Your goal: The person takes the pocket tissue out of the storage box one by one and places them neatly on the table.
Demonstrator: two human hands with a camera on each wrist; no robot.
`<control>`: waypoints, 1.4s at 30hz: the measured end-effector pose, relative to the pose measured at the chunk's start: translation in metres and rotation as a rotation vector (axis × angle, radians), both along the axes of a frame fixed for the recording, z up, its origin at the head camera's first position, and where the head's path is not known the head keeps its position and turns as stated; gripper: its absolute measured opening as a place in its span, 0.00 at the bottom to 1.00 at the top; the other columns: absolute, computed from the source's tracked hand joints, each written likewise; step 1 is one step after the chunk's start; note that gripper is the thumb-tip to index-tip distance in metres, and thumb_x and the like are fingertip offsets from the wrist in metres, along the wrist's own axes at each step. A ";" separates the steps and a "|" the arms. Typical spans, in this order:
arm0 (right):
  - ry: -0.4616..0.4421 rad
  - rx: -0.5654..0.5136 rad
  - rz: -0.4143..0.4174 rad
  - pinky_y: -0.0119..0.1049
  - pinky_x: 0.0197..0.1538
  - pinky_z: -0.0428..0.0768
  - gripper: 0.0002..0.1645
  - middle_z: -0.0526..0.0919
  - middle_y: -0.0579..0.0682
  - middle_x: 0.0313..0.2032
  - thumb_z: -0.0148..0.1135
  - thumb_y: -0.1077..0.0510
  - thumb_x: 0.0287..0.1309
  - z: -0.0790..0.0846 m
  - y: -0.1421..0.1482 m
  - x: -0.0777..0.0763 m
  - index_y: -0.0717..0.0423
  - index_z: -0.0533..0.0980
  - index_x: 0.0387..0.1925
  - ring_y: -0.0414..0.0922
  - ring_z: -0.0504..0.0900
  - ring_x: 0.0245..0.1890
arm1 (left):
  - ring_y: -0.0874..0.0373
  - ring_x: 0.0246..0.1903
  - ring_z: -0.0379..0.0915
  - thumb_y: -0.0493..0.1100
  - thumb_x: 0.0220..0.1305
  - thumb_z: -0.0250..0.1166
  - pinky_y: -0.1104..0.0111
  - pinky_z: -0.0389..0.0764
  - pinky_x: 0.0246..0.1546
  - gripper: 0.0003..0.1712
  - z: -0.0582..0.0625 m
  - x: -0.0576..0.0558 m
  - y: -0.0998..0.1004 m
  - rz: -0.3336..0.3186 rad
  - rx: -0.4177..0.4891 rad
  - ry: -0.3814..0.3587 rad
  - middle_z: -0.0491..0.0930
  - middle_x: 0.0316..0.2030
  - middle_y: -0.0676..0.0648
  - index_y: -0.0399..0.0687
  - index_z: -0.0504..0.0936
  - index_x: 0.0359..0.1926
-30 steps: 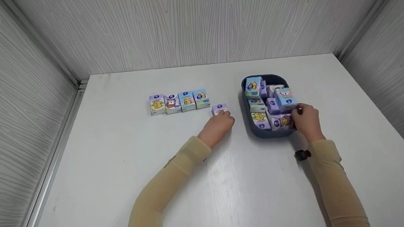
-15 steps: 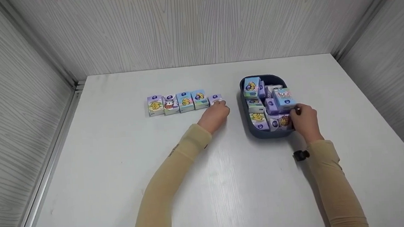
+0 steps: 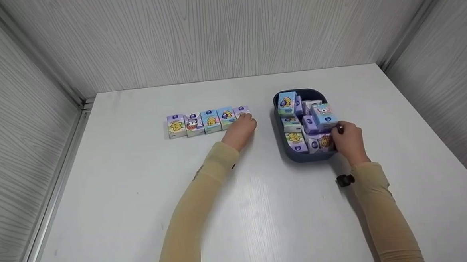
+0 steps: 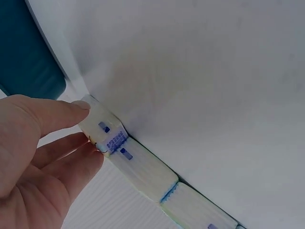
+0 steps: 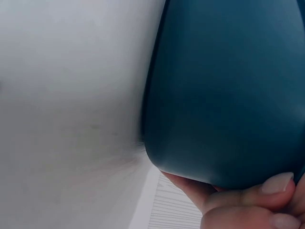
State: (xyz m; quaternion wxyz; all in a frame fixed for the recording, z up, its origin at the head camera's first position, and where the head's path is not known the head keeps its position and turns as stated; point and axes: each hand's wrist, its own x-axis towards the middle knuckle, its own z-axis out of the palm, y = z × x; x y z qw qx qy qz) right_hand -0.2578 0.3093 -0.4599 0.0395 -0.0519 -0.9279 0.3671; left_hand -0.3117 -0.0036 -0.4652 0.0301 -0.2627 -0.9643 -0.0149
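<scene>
My left hand (image 3: 240,131) pinches a small purple pocket tissue pack (image 3: 241,110) at the right end of a row on the table. In the left wrist view, thumb and fingers (image 4: 76,174) hold that pack's end (image 4: 102,125), right against its neighbour (image 4: 143,164). The row's other packs, among them a blue one (image 3: 210,121) and a purple one (image 3: 176,126), lie side by side with cartoon prints facing up. My right hand (image 3: 349,141) grips the near right rim of a dark blue bin (image 3: 303,158); its fingers (image 5: 248,198) curl at the bin's wall in the right wrist view.
Several more tissue packs, such as a tilted blue one (image 3: 324,116) on top, are heaped in the bin. A white table (image 3: 257,209) lies under everything, with grey wood-grain panels (image 3: 212,36) at the back and both sides.
My left hand has moved the purple pack up and to the left, from below the row to its right end. My right hand has stayed at the bin's rim.
</scene>
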 end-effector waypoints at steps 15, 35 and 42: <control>-0.049 -0.027 -0.013 0.42 0.39 0.78 0.25 0.77 0.64 0.47 0.43 0.56 0.69 0.004 0.001 -0.001 0.68 0.69 0.59 0.52 0.76 0.40 | 0.50 0.58 0.67 0.42 0.71 0.52 0.61 0.67 0.60 0.23 0.031 0.004 0.047 -0.047 0.070 0.114 0.70 0.57 0.42 0.43 0.67 0.65; -0.008 0.001 -0.015 0.40 0.34 0.77 0.22 0.79 0.63 0.41 0.44 0.58 0.68 -0.001 -0.001 -0.004 0.68 0.73 0.56 0.51 0.76 0.35 | 0.50 0.68 0.54 0.49 0.68 0.60 0.51 0.52 0.67 0.36 0.027 -0.025 0.092 -0.055 0.220 -0.051 0.61 0.68 0.45 0.47 0.59 0.71; -0.024 -0.015 -0.017 0.43 0.38 0.78 0.24 0.79 0.64 0.44 0.43 0.58 0.68 -0.002 0.002 -0.003 0.69 0.70 0.59 0.52 0.77 0.38 | 0.50 0.62 0.64 0.45 0.66 0.62 0.60 0.65 0.62 0.26 0.028 -0.020 0.101 -0.124 0.280 -0.052 0.67 0.64 0.46 0.49 0.72 0.63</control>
